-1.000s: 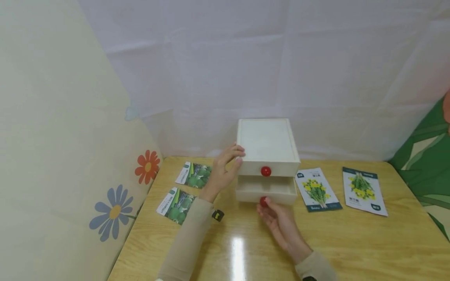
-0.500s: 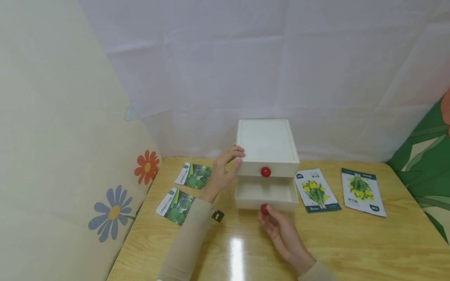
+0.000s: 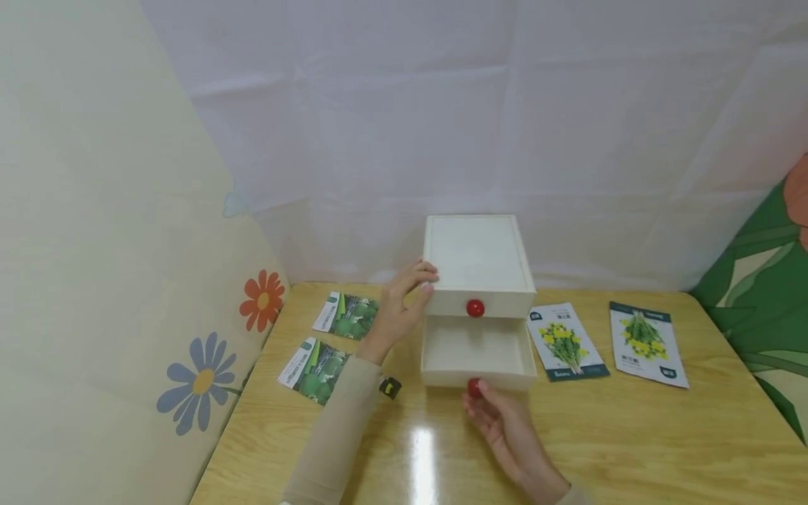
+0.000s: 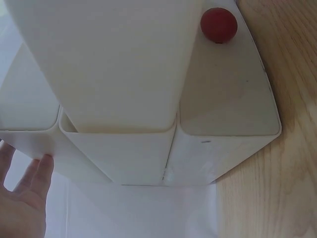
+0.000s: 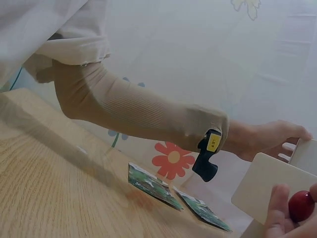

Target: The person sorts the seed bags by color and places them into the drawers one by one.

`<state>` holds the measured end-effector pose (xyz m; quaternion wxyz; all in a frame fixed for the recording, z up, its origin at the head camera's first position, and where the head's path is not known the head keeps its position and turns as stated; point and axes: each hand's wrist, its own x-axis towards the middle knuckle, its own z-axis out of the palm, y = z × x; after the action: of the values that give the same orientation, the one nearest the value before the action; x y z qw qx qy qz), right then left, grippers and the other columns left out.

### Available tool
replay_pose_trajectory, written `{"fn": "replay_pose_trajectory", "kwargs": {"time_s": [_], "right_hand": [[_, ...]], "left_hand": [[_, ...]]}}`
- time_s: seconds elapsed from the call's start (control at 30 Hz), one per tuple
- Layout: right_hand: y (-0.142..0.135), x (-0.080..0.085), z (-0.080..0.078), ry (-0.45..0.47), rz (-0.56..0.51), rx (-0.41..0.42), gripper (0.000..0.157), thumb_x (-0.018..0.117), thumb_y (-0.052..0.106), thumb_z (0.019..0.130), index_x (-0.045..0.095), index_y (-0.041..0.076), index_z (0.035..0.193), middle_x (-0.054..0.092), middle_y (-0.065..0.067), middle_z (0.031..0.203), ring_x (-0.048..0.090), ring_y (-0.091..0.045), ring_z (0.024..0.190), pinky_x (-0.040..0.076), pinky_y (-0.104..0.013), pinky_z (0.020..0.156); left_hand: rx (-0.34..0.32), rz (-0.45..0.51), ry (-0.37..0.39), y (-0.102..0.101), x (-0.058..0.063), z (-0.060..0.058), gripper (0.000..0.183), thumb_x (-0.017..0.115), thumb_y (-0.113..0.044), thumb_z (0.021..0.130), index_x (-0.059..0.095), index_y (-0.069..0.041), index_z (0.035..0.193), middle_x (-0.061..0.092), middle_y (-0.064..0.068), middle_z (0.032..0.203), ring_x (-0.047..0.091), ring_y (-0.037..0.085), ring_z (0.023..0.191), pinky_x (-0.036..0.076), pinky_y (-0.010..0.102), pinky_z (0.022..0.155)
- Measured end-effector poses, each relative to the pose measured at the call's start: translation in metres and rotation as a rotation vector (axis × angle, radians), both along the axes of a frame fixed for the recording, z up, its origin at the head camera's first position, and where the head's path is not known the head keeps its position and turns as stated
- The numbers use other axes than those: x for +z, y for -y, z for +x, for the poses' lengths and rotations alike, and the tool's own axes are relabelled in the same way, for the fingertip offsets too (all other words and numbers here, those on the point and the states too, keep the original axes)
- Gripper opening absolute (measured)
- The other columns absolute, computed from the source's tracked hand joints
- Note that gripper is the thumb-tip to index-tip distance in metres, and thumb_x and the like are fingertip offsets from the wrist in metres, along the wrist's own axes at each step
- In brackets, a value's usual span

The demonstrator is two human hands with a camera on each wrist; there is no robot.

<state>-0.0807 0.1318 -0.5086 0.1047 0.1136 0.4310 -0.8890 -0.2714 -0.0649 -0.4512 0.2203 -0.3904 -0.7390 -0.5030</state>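
Note:
A small white drawer cabinet [image 3: 476,252] with round red knobs stands at the back of the wooden table. In the left wrist view three drawers show; the middle drawer [image 4: 119,64] sticks out, and a bottom one with its red knob [image 4: 219,25] is in. The head view looks into the pulled-out drawer, whose inside is bare. My right hand [image 3: 514,431] pinches that drawer's red knob [image 3: 474,388] between thumb and fingers. My left hand [image 3: 399,301] rests against the cabinet's upper left edge, its fingertips on the top and the thumb lower at the side.
Two green seed packets, a far one [image 3: 347,317] and a near one [image 3: 314,370], lie left of the cabinet. Two packets with yellow flowers, one nearer [image 3: 568,344] and one farther [image 3: 647,344], lie to its right. White cloth [image 3: 404,126] hangs close behind.
The middle drawer has slid further out toward me, with my right hand moving back on its knob. My left hand stays at the cabinet's edge.

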Motion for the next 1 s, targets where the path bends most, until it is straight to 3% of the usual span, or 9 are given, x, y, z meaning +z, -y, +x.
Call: {"fn": "replay_pose_trajectory", "kwargs": {"time_s": [0.27,0.57,0.8,1.0], "right_hand": [[0.000,0.000,0.005,0.039,0.008,-0.025,0.024,0.061,0.019,0.100,0.061,0.003,0.118,0.068,-0.018,0.113,0.070,-0.019,0.098,0.056,-0.026,0.092],[-0.001,0.000,0.010,0.058,0.038,0.013,0.031,0.061,0.020,0.100,0.058,0.000,0.123,0.067,-0.020,0.117,0.069,-0.021,0.103,0.055,-0.028,0.095],[-0.004,0.000,0.012,0.078,0.047,0.053,0.031,0.061,0.024,0.100,0.059,0.002,0.122,0.067,-0.017,0.118,0.069,-0.020,0.105,0.054,-0.028,0.097],[-0.004,-0.002,0.016,0.053,0.050,0.068,0.027,0.060,0.024,0.101,0.062,0.004,0.119,0.068,-0.017,0.117,0.070,-0.020,0.104,0.055,-0.027,0.096]], "left_hand": [[-0.005,-0.006,0.030,0.002,0.000,0.000,0.025,0.054,-0.024,0.104,0.066,-0.008,0.119,0.060,0.005,0.135,0.039,0.023,0.144,0.036,0.039,0.117],[-0.015,0.012,0.027,0.001,0.000,0.001,0.020,0.058,-0.009,0.100,0.066,-0.005,0.118,0.061,0.011,0.134,0.040,0.029,0.143,0.038,0.040,0.116],[-0.002,0.002,0.039,0.002,-0.001,0.001,0.020,0.058,-0.012,0.101,0.066,-0.008,0.118,0.061,0.007,0.135,0.040,0.026,0.144,0.038,0.040,0.116],[-0.007,0.014,0.044,0.001,0.000,0.001,0.019,0.059,-0.006,0.099,0.066,-0.004,0.117,0.061,0.012,0.134,0.040,0.030,0.143,0.039,0.040,0.115]]}}
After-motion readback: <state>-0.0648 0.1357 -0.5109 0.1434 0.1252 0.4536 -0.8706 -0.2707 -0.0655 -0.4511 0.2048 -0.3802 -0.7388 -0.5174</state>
